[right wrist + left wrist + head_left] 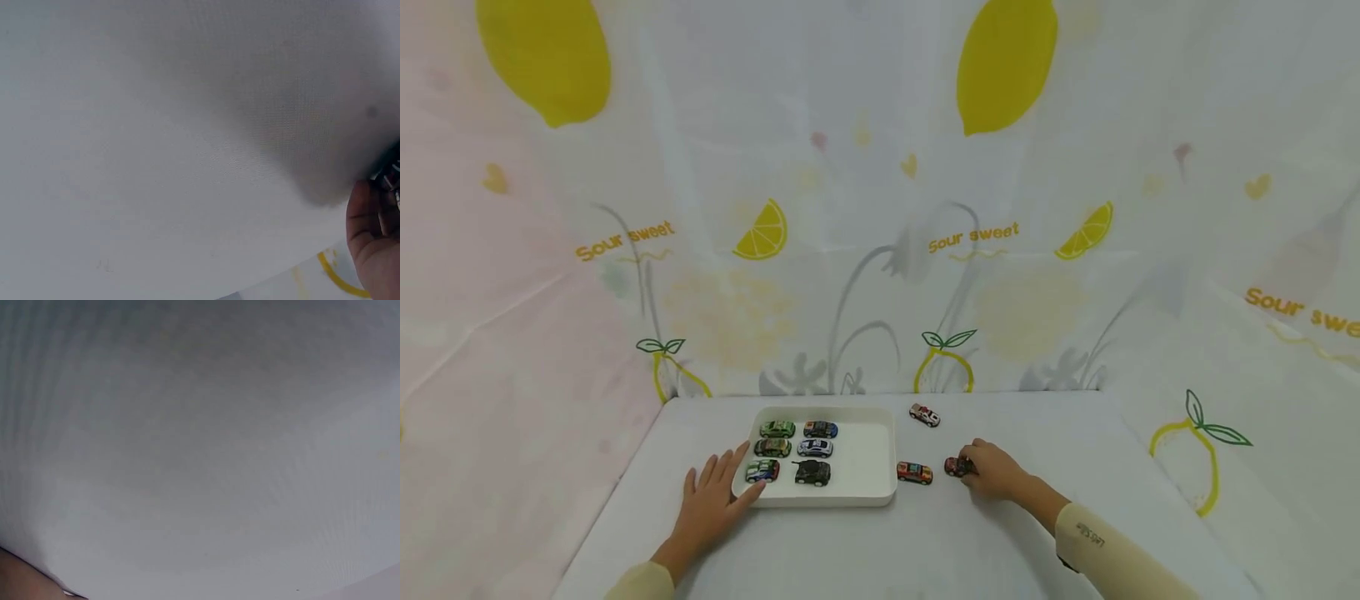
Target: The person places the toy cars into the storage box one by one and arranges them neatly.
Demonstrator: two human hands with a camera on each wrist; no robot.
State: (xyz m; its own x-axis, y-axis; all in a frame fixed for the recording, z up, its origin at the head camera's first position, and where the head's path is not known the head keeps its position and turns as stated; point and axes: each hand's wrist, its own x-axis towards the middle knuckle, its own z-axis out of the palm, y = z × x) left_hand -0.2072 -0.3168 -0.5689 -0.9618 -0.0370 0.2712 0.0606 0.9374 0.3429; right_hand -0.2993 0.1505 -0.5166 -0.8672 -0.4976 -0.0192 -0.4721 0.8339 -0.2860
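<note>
My right hand (992,472) pinches a dark red and black toy car (955,467) at the right of the tray; in the right wrist view part of this hand (374,234) shows at the right edge. With fingers spread, my left hand (713,492) rests against the left side of a white tray (857,502). Inside the tray stand several toy cars in two columns, among them a green car (777,429), a white and blue car (815,448) and a black car with a barrel-like part (812,473). Just right of the tray sits a red and yellow toy car (914,473).
A white and red toy car (924,415) stands beyond the tray's right back corner. White cloth covers the table (850,550). Behind it hangs a lemon-printed cloth (865,300), which also closes off both sides.
</note>
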